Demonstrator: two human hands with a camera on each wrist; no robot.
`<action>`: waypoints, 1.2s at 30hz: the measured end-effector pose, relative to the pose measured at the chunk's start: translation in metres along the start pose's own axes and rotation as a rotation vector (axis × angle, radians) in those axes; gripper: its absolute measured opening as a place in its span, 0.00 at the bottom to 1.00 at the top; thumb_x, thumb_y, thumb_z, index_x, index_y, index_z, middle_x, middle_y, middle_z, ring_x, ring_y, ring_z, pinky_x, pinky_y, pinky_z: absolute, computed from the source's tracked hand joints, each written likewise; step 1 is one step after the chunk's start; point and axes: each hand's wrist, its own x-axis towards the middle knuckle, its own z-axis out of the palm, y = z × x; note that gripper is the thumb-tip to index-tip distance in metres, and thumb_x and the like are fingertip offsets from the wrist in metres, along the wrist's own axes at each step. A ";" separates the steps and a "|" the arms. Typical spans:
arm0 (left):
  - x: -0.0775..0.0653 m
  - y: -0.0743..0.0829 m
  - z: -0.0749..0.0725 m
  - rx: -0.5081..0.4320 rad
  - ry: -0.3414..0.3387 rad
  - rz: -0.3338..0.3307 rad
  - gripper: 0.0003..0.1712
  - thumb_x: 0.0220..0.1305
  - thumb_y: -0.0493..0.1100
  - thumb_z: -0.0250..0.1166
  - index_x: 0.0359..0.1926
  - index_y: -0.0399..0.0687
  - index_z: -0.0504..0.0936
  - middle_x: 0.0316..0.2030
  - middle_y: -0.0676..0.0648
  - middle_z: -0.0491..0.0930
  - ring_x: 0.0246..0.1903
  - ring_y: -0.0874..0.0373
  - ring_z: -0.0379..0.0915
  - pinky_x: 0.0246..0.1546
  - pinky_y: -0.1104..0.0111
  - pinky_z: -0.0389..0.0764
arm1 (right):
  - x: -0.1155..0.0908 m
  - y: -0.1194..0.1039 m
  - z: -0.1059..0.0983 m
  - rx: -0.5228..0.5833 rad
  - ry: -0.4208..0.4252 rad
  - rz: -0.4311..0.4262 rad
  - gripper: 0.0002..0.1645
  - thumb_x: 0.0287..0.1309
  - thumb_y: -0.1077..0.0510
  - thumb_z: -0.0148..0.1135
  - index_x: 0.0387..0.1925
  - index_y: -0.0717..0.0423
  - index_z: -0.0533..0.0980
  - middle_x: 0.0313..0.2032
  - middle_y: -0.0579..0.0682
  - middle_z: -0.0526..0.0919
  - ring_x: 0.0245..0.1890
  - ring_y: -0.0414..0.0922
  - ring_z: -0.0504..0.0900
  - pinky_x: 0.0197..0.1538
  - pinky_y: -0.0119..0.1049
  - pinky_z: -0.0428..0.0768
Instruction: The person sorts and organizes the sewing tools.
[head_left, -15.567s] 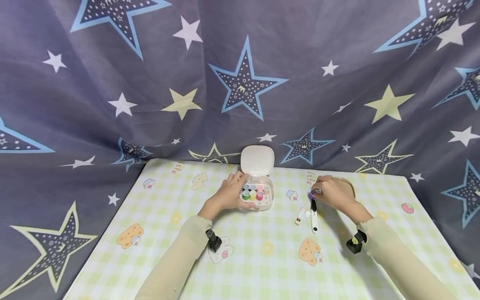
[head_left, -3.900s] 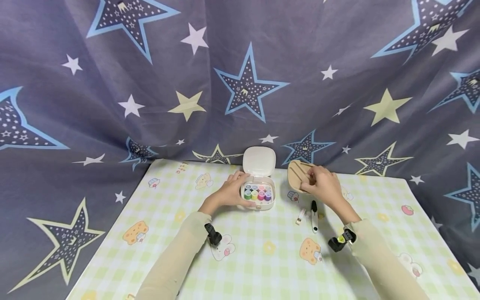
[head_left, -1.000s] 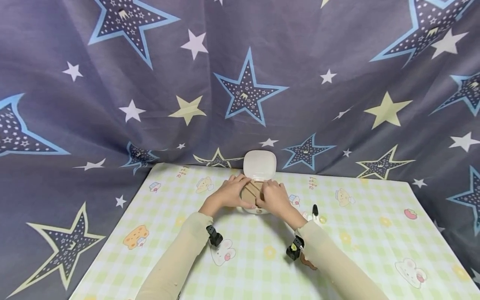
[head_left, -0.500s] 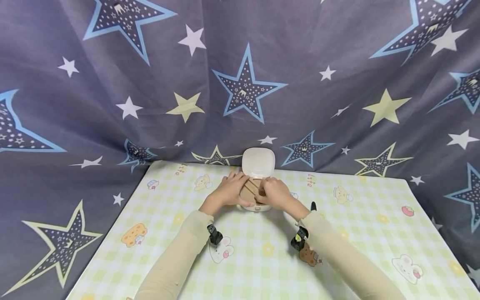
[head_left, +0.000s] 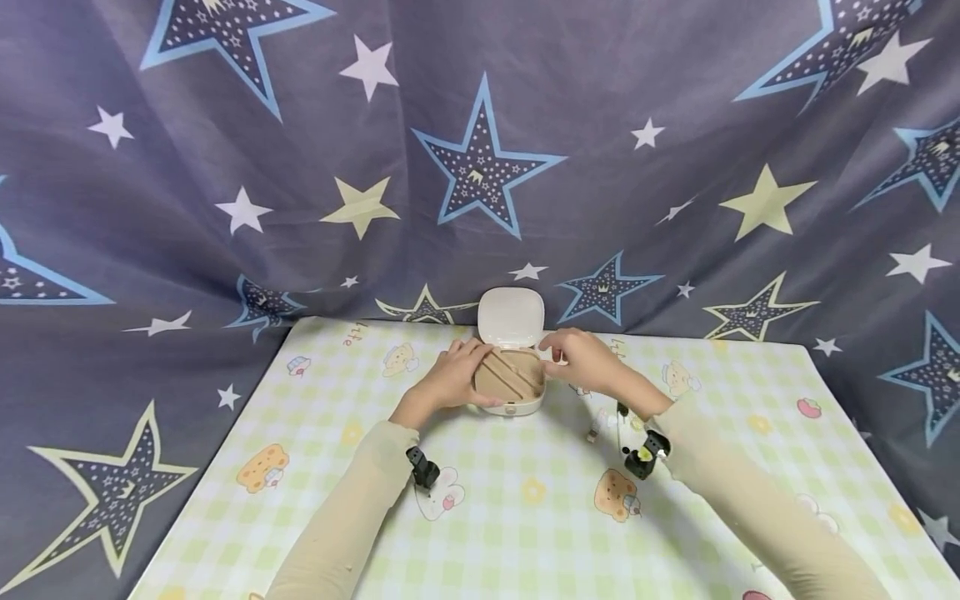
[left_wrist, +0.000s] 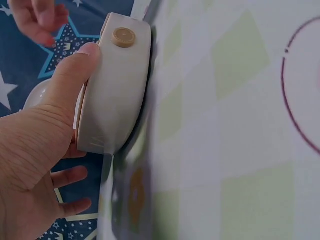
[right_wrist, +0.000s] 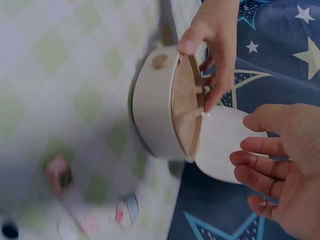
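Observation:
A small white box [head_left: 525,407] stands at the back middle of the table, its white lid [head_left: 512,315] raised behind it. Set into the box is a beige divided tray [head_left: 498,379], with slanted ridges across it, which hides the thread spools below. My left hand [head_left: 450,379] grips the box's left side. In the left wrist view its thumb [left_wrist: 82,62] lies along the rim, beside a tan round button [left_wrist: 123,37]. Apart from the box, at its right, hovers my right hand [head_left: 588,362]. Its fingers are loosely bent with nothing between them in the right wrist view.
A slim white tool with black ends [head_left: 625,450] lies right of the box, partly behind the right wrist camera. Near it is a small pale item with a metal end [head_left: 592,435]. The starred curtain [head_left: 480,275] hangs right behind the table's back edge.
A purple spool joined the others in the box. My right hand then picked up the beige tray, set it over the spools, let go and moved right. My left hand stays on the box.

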 end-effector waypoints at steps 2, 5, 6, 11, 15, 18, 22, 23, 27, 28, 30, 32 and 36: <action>0.000 -0.001 -0.001 -0.024 0.005 0.000 0.61 0.47 0.70 0.77 0.75 0.46 0.65 0.66 0.43 0.70 0.62 0.44 0.65 0.59 0.47 0.73 | -0.006 0.003 -0.008 -0.024 0.001 -0.004 0.17 0.61 0.59 0.68 0.49 0.65 0.83 0.32 0.54 0.84 0.29 0.42 0.77 0.33 0.36 0.76; 0.000 -0.003 -0.001 -0.066 0.008 -0.009 0.60 0.48 0.68 0.78 0.75 0.46 0.64 0.66 0.43 0.70 0.61 0.45 0.65 0.60 0.48 0.73 | -0.015 0.010 -0.017 -0.068 0.003 0.002 0.16 0.61 0.58 0.68 0.47 0.64 0.84 0.32 0.53 0.84 0.29 0.43 0.77 0.34 0.37 0.76; -0.001 -0.003 -0.001 -0.080 0.004 -0.015 0.60 0.48 0.68 0.78 0.75 0.47 0.64 0.67 0.43 0.69 0.61 0.45 0.64 0.61 0.49 0.72 | -0.019 0.013 -0.019 -0.080 0.001 0.007 0.15 0.61 0.58 0.69 0.47 0.64 0.84 0.32 0.53 0.84 0.30 0.43 0.77 0.35 0.38 0.77; -0.003 -0.004 0.001 -0.141 -0.010 -0.020 0.61 0.50 0.66 0.78 0.77 0.46 0.60 0.69 0.42 0.67 0.62 0.45 0.63 0.65 0.50 0.70 | -0.042 0.023 -0.020 -0.160 -0.041 -0.005 0.14 0.59 0.59 0.71 0.44 0.63 0.84 0.30 0.52 0.83 0.28 0.43 0.76 0.35 0.39 0.77; -0.005 -0.005 0.003 -0.170 -0.028 -0.018 0.62 0.51 0.66 0.77 0.78 0.45 0.58 0.70 0.41 0.65 0.63 0.44 0.62 0.67 0.48 0.68 | -0.063 0.031 -0.020 -0.226 -0.077 0.002 0.12 0.58 0.58 0.72 0.42 0.61 0.84 0.29 0.51 0.82 0.25 0.40 0.72 0.32 0.37 0.74; -0.006 -0.006 0.002 -0.181 -0.024 -0.025 0.62 0.51 0.65 0.77 0.79 0.46 0.57 0.71 0.42 0.64 0.63 0.44 0.62 0.67 0.47 0.68 | -0.074 0.036 -0.022 -0.256 -0.081 0.039 0.12 0.58 0.58 0.73 0.41 0.60 0.84 0.28 0.50 0.82 0.24 0.40 0.72 0.30 0.37 0.74; -0.006 -0.007 -0.001 -0.179 -0.023 -0.028 0.62 0.52 0.64 0.78 0.79 0.46 0.57 0.71 0.41 0.64 0.63 0.44 0.62 0.66 0.46 0.68 | -0.083 0.041 -0.022 -0.256 -0.110 0.116 0.11 0.58 0.56 0.72 0.39 0.59 0.84 0.27 0.48 0.81 0.23 0.39 0.72 0.28 0.36 0.73; -0.006 -0.007 -0.001 -0.178 -0.025 -0.027 0.62 0.52 0.64 0.78 0.79 0.46 0.57 0.71 0.41 0.64 0.63 0.44 0.62 0.66 0.46 0.68 | -0.084 0.042 -0.021 -0.247 -0.123 0.137 0.10 0.59 0.56 0.72 0.38 0.59 0.84 0.27 0.47 0.81 0.22 0.38 0.72 0.27 0.35 0.73; -0.005 -0.005 -0.002 -0.172 -0.036 -0.024 0.62 0.52 0.65 0.77 0.78 0.44 0.57 0.70 0.40 0.64 0.63 0.44 0.62 0.66 0.46 0.69 | -0.090 0.046 -0.015 -0.249 -0.146 0.169 0.09 0.58 0.57 0.72 0.36 0.59 0.83 0.26 0.46 0.81 0.22 0.39 0.75 0.28 0.37 0.74; -0.004 -0.005 -0.002 -0.171 -0.036 -0.023 0.62 0.52 0.65 0.77 0.78 0.44 0.57 0.70 0.40 0.65 0.62 0.44 0.63 0.65 0.46 0.69 | -0.091 0.047 -0.014 -0.276 -0.142 0.155 0.09 0.58 0.58 0.72 0.36 0.58 0.83 0.27 0.46 0.82 0.24 0.41 0.77 0.30 0.39 0.76; -0.004 -0.004 -0.002 -0.166 -0.039 -0.024 0.62 0.52 0.65 0.77 0.78 0.43 0.57 0.70 0.40 0.65 0.62 0.44 0.63 0.65 0.47 0.70 | -0.093 0.051 -0.010 -0.350 -0.118 0.091 0.09 0.55 0.60 0.74 0.37 0.57 0.83 0.29 0.48 0.84 0.28 0.44 0.80 0.34 0.44 0.79; -0.003 -0.003 -0.001 -0.162 -0.042 -0.026 0.63 0.52 0.65 0.77 0.79 0.44 0.57 0.69 0.41 0.65 0.62 0.44 0.63 0.65 0.48 0.70 | -0.094 0.057 -0.006 -0.418 -0.087 0.005 0.11 0.51 0.64 0.75 0.38 0.56 0.83 0.32 0.49 0.84 0.32 0.47 0.82 0.40 0.48 0.80; -0.002 -0.003 0.001 -0.165 -0.046 -0.023 0.63 0.52 0.65 0.77 0.79 0.44 0.56 0.69 0.41 0.65 0.63 0.44 0.63 0.66 0.48 0.69 | -0.094 0.073 0.000 -0.454 -0.051 -0.141 0.16 0.47 0.71 0.74 0.38 0.53 0.85 0.32 0.48 0.82 0.35 0.48 0.81 0.42 0.48 0.80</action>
